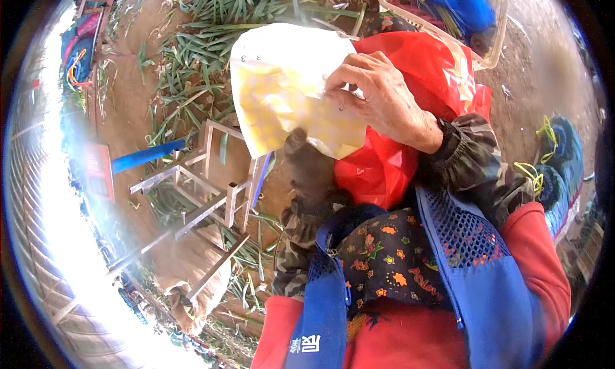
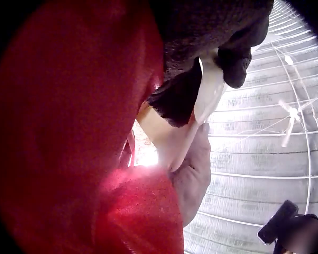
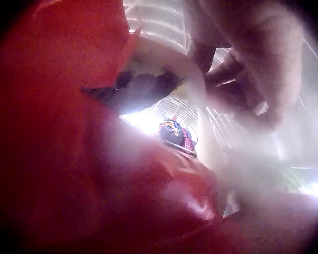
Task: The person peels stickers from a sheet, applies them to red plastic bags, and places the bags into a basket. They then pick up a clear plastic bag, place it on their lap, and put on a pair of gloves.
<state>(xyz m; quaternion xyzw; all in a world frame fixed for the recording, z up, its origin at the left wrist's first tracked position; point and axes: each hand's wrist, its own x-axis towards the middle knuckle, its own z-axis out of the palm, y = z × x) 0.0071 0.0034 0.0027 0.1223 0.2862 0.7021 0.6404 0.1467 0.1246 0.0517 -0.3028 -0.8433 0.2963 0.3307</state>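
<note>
A thin white sheet (image 1: 282,55) with a yellow checked area and small printed marks is held up in front of the person's body. My bare right hand (image 1: 384,103) pinches its right side between thumb and fingers. The left hand (image 1: 302,161), in a dark glove, is at the sheet's lower edge. In the left wrist view, gloved fingers (image 2: 235,66) grip the pale sheet (image 2: 209,92), with the other hand close below. A shiny red plastic bag (image 1: 416,61) lies behind and under the right hand, and it fills much of both wrist views.
Long green leafy stalks (image 1: 205,55) cover the ground ahead. At the left stands a metal frame (image 1: 211,196) with a blue bar (image 1: 147,154). A pale crate (image 1: 496,49) holding a blue bundle is at the top right. A blue shoe (image 1: 564,151) with yellow laces is at the right.
</note>
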